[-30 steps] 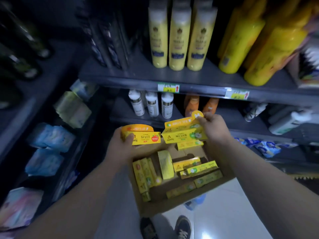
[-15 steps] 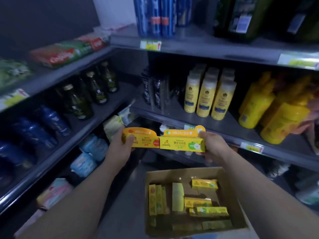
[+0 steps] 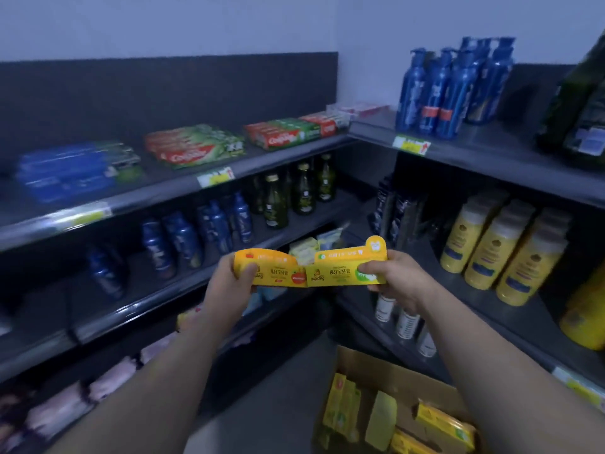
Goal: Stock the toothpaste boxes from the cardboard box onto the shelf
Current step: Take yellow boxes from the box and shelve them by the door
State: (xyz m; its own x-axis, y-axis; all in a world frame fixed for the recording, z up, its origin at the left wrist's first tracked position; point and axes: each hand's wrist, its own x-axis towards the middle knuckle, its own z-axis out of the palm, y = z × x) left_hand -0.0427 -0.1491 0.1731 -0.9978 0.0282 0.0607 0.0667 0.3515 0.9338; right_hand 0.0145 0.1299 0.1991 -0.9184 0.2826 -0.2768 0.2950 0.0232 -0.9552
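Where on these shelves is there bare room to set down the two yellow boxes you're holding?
Bare shelf shows between the blue pump bottles and the dark green packs on the upper right shelf, and, it seems, left of the end blue bottle on the left middle shelf. The upper left shelf is crowded with Colgate boxes and blue toothpaste boxes.

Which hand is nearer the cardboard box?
Right. The right hand, gripping a toothpaste box, is above the cardboard box; the left hand, gripping another, is above and further left.
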